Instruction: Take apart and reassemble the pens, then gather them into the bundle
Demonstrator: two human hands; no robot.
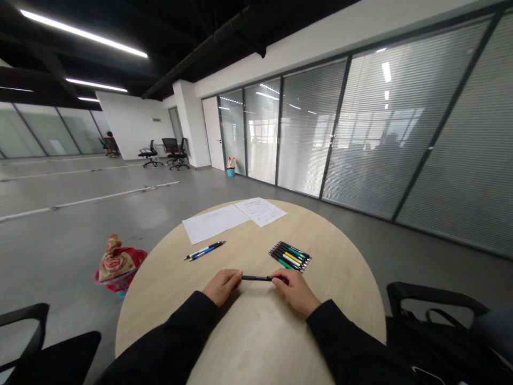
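A black pen (257, 278) lies level between my two hands, just above or on the table. My left hand (223, 285) pinches its left end between thumb and fingers. At the other end, my right hand (295, 291) is closed on the pen as well. Just beyond my right hand is a row of several pens (289, 255) with black, green, yellow and white barrels, side by side. To the far left of my hands rest a blue pen (206, 251) and a white-and-black pen (200, 250), close together.
The round wooden table (256, 342) carries a blank-looking sheet (215, 223) and a printed sheet (261, 212) at its far side. A red basket with a bag (119, 263) stands on the floor at left. Black chairs (436, 299) flank the table.
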